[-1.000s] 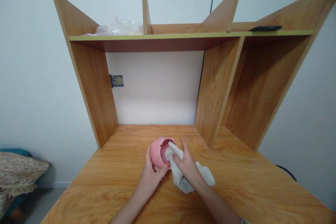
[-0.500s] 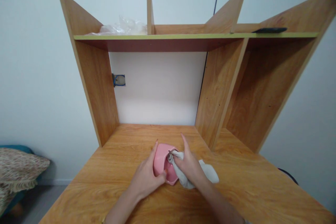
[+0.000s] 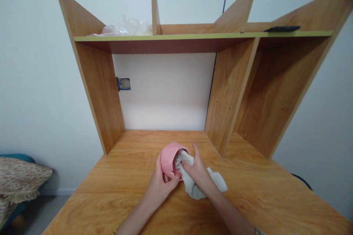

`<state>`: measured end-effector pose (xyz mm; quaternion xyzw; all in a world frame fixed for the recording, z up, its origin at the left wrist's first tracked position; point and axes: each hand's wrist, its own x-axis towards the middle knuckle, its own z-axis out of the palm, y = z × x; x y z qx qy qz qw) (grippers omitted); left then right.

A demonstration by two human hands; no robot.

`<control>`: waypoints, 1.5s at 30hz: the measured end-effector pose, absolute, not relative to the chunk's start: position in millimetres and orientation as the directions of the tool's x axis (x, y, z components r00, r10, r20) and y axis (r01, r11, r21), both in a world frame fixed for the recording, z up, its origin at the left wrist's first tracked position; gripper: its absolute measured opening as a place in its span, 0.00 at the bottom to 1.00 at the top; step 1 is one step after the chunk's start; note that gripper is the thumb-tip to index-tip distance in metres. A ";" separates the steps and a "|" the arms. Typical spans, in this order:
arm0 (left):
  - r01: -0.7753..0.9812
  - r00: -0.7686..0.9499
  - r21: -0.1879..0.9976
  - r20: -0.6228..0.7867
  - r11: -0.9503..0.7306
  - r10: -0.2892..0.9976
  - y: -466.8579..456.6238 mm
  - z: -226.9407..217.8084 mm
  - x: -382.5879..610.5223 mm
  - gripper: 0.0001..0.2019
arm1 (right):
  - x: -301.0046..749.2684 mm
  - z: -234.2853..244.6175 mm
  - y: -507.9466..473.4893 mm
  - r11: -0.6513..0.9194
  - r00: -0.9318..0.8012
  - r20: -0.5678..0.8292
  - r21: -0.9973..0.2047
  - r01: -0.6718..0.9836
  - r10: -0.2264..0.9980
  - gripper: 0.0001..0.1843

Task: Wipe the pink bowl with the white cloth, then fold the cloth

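A glossy pink bowl [image 3: 168, 158] is tipped on its side over the wooden desk, its opening turned toward the right. My left hand [image 3: 162, 181] grips it from the left and below, with the thumb at the lower rim. In my right hand [image 3: 196, 169] is a pale grey-white cloth [image 3: 190, 185], bunched between thumb and fingers. One end of the cloth is pushed into the bowl's mouth, and the rest trails out under the wrist to the right. Some right fingers are hidden behind the cloth, while one finger points up.
Around the hands is the wooden desk top [image 3: 132, 147]. Behind it rises a shelf unit [image 3: 176, 38], holding a clear plastic bag [image 3: 128, 27] and a flat black object [image 3: 282, 28]. A wall box with blue wire [image 3: 124, 84] and a patterned cushion [image 3: 22, 176] are at the left.
The bowl has been lifted and turned, so its opening now faces more to the right. The cloth end has gone further into its mouth along with my right hand.
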<state>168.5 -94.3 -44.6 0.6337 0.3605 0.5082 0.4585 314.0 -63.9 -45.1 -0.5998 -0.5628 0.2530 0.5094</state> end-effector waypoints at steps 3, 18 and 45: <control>0.163 0.213 0.898 0.373 -0.409 0.903 -97.5 -35.9 164.4 0.39 | 315.7 -43.4 -62.5 0.130 0.249 0.289 -0.852 0.507 0.924 0.46; 0.348 0.125 0.884 0.286 -0.312 0.950 -89.9 -33.9 147.3 0.36 | 316.9 -29.3 -76.1 0.129 0.209 0.295 -0.811 0.570 0.932 0.40; 0.535 0.102 0.801 0.254 -0.268 0.962 -98.2 -24.9 151.2 0.34 | 317.3 -39.7 -73.0 0.202 0.175 0.340 -0.822 0.532 0.924 0.41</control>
